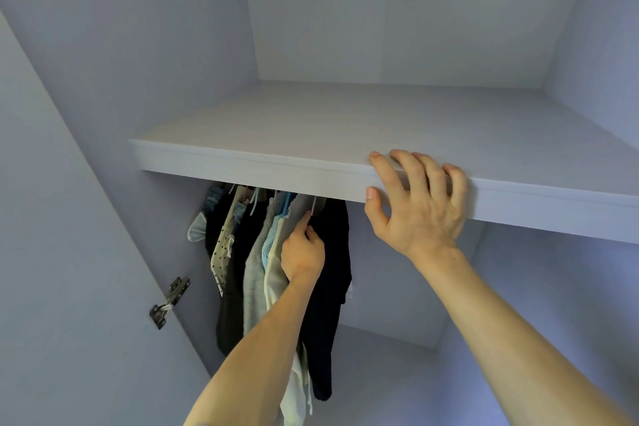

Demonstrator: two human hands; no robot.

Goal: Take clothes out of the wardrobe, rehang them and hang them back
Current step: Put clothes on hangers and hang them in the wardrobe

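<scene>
Nearest the camera, two bare forearms are stretched up into the wardrobe. A metal hinge is seen low on the left side wall, near the front edge.

The left hand is pushed in between a cream garment and a dark garment. Its fingers are curled and one fingertip is raised to a pinkish hanger. Whether anything is actually gripped can't be made out, tbh.

The right hand is clamped on the front edge of the shelf, right of the middle. Fingers are hooked over the top, and the thumb is pressed against the front face.

The clothes are bunched under the left end of the shelf, packed side by side and viewed edge-on. Each one's long axis is hung straight down, hems at the bottom and hanger necks at the top. The necks are cut off by the shelf's front edge, so the rail is hidden.

Right of the dark garment, open room is left all the way to the right wall. Further back, the shelf top is seen running to the back corners.
</scene>
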